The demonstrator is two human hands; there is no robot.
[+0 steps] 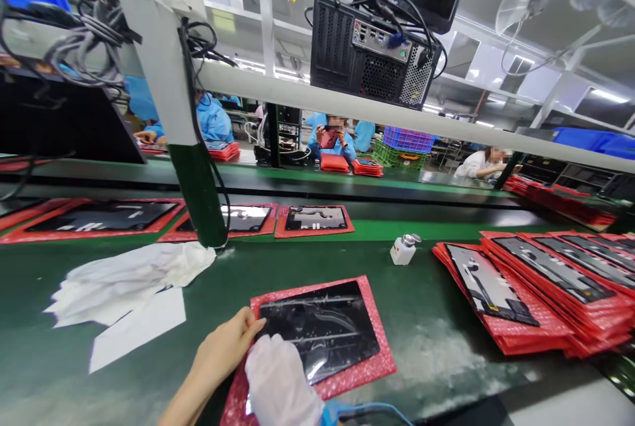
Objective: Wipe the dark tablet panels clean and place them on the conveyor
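Observation:
A black tablet screen (325,327) with a glossy face lies on a red bubble-wrap sheet (384,368) at the front of the green bench. At the screen's left edge, my bare left hand (231,340) pinches with thumb and fingers closed. My right hand (282,380), covered in what looks like a white glove, rests over the screen's lower left corner. Its fingers are curled; whether anything is under them is hidden. A blue cord (370,406) runs from the right wrist.
White cloths (133,274) and a white sheet (141,327) lie left. A small white dispenser bottle (403,251) stands behind the screen. Stacked red bubble-wrap sheets (560,327) with panels fill the right. A green-based post (196,194) rises behind. Several people work beyond.

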